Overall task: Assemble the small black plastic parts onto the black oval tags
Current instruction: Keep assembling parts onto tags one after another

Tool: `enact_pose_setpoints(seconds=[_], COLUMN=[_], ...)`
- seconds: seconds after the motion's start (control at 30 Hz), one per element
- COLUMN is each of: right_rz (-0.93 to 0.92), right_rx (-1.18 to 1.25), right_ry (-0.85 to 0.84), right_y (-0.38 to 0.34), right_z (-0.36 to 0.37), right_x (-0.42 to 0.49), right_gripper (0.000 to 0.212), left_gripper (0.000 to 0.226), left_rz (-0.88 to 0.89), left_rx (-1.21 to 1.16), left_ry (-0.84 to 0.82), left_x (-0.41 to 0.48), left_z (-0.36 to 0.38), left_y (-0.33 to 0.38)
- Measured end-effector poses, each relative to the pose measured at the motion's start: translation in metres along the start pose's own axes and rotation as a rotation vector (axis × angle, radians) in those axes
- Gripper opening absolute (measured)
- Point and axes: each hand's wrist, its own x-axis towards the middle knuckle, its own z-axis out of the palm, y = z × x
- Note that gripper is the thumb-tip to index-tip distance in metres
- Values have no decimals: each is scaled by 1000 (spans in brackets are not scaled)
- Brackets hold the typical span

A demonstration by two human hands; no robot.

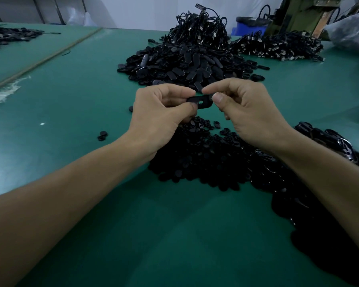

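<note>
While both hands work over mid-table, the black oval plastic tag (pixel 201 101) is held in the air between them, above the near heap of small black plastic parts (pixel 205 154).

Left hand (pixel 164 112): thumb and forefinger pinch the tag's left end, other fingers curled under. Right hand (pixel 243 108): thumb and forefinger pinch the right end, the rest loosely curled.

Tag long axis runs left-right, about level, flat face tipped toward the camera. A small rectangular slot shows near its middle. Can't tell whether a small part is already seated on it. Markings on any piece are too small to read.

Beyond the hands sits a big heap of loose black oval tags (pixel 184 63). Behind it is a mound of black corded pieces (pixel 203 27), with a second corded heap (pixel 278 46) to its right. A glossy black pile (pixel 330 146) lies under the right forearm.

Two loose round black parts (pixel 101 135) sit on the green table mat (pixel 81 104), left of the left wrist. Open mat lies left of the hands and between the forearms. A seam strip (pixel 50 56) runs diagonally at far left.
</note>
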Motion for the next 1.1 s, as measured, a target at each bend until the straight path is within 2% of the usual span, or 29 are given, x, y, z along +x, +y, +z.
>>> enact_pose_setpoints(seconds=[0.27,0.6,0.8,1.1], right_rz=[53,154,104,34], right_rx=[53,358,222,67], right_ry=[57,29,53,67], right_y=[5,6,2,-3], right_z=[-2,-4,-4,0], right_x=[1,1,1,-2], right_gripper=[25,13,18,15], left_gripper=[20,21,24,19], left_rz=[-37,-20,5,14], left_rx=[-1,16,13,38], left_ry=[37,28,19,12], left_x=[2,1,-1,-3], left_z=[-1,-1,1,3], left_y=[-2,-1,1,3])
